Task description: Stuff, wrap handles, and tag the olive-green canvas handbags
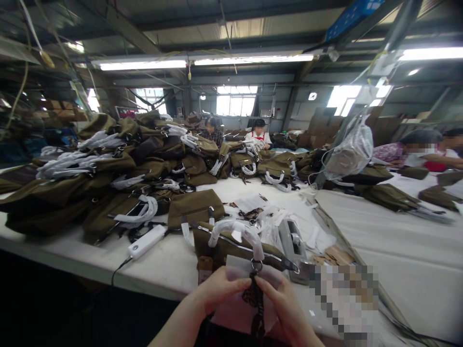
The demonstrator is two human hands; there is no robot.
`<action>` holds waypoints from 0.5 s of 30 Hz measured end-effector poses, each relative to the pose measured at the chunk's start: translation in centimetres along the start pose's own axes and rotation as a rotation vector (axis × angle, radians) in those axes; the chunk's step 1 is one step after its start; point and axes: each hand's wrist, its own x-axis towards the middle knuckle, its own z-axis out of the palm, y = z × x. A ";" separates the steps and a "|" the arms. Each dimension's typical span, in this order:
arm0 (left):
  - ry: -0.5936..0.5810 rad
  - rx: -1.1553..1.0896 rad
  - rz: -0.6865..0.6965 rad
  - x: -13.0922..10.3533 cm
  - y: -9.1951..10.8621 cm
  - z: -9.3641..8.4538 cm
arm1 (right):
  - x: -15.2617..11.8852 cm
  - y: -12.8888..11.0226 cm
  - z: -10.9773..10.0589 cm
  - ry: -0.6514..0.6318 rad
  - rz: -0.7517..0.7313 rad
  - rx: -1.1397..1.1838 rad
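Together, the left hand (222, 287) and right hand (284, 296) pinch a dark charm (252, 296), most fingers (240, 285) out of sight, its lower end blurred.

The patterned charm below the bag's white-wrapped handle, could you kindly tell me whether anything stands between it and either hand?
Nothing visible does: the left hand and right hand both touch the patterned charm near its top, below the metal ring. The white sheet shows behind it.

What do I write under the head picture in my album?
Left hand and right hand hold a charm in front of a green bag, near piled bags.
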 end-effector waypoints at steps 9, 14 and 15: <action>0.061 -0.056 0.113 1.5 -1.2 2.5 | -1.2 -0.2 -0.7 0.242 0.022 -0.344; 0.098 -0.076 0.133 1.7 -1.6 3.1 | -1.2 -0.4 -1.2 0.243 0.091 -0.444; 0.109 -0.092 0.140 1.8 -1.6 3.2 | -1.2 -0.4 -1.3 0.242 0.099 -0.469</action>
